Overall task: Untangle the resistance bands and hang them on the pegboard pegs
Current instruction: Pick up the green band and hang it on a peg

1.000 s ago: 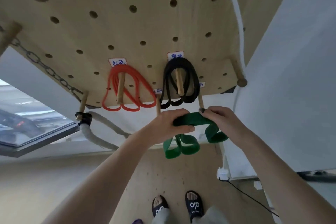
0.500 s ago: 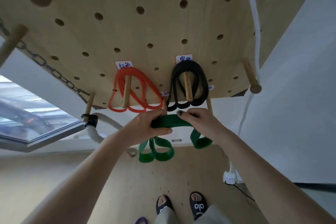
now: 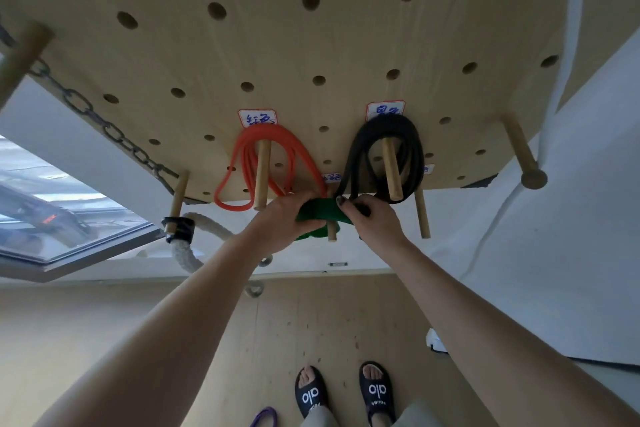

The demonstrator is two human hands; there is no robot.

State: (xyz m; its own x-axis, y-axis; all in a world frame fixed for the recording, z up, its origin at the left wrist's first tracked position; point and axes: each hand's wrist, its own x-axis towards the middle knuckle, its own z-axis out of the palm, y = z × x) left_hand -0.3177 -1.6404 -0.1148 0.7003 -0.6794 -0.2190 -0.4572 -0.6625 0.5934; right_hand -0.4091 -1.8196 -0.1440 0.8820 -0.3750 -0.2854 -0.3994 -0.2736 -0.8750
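Observation:
A green resistance band point(image 3: 320, 213) is held between both hands at the bottom edge of the wooden pegboard point(image 3: 311, 45). My left hand point(image 3: 280, 218) grips its left part and my right hand point(image 3: 374, 222) its right part. The band lies over a short wooden peg point(image 3: 331, 232) whose tip shows below it. An orange-red band point(image 3: 277, 163) hangs on the peg to the left, and a black band point(image 3: 388, 156) on the peg to the right. A purple band point(image 3: 265, 417) lies on the floor near my feet.
A dark chain point(image 3: 104, 125) runs across the board's left side to a peg holding a thick white rope point(image 3: 194, 239). Bare pegs stick out at right point(image 3: 422, 215) and far right point(image 3: 519, 152). White wall stands to the right, window at left, wooden floor below.
Both hands have carried the green band up and closer to the board, onto the small lower peg. Its hanging loops are now mostly hidden behind my hands.

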